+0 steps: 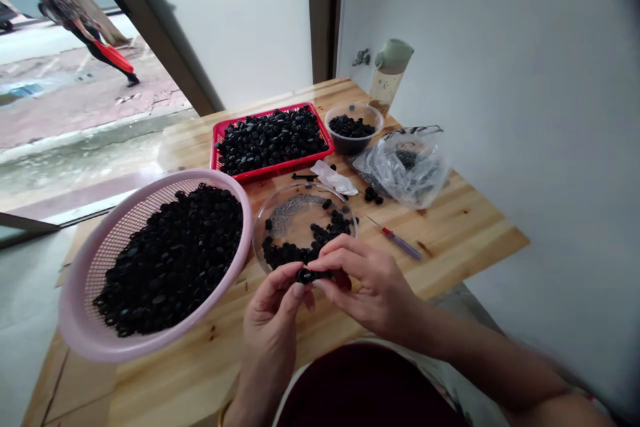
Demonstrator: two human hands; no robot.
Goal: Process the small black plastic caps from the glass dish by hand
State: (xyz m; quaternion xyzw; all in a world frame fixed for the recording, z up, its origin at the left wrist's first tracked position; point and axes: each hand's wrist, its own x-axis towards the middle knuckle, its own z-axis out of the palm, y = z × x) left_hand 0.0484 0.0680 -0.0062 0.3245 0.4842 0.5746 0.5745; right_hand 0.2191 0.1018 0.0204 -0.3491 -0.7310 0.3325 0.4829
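My left hand (277,300) pinches a small round black plastic part (305,275) between thumb and fingertips. From the other side, my right hand (363,277) closes its fingers on the same part, and its fingertips partly hide it. Both hands are held over the near rim of a clear round dish (260,213). In that dish lie many small black round pieces (283,253) and a spread of thin, shiny metal bits (295,207), too small to name for certain.
Left stands a pink basket (80,320) heaped with black parts; behind are a red basket (273,170), a clear bowl (373,127) and a bottle (390,73). A plastic bag (425,173) and a screwdriver (403,245) lie right. Outside, a person (65,7) carries something red.
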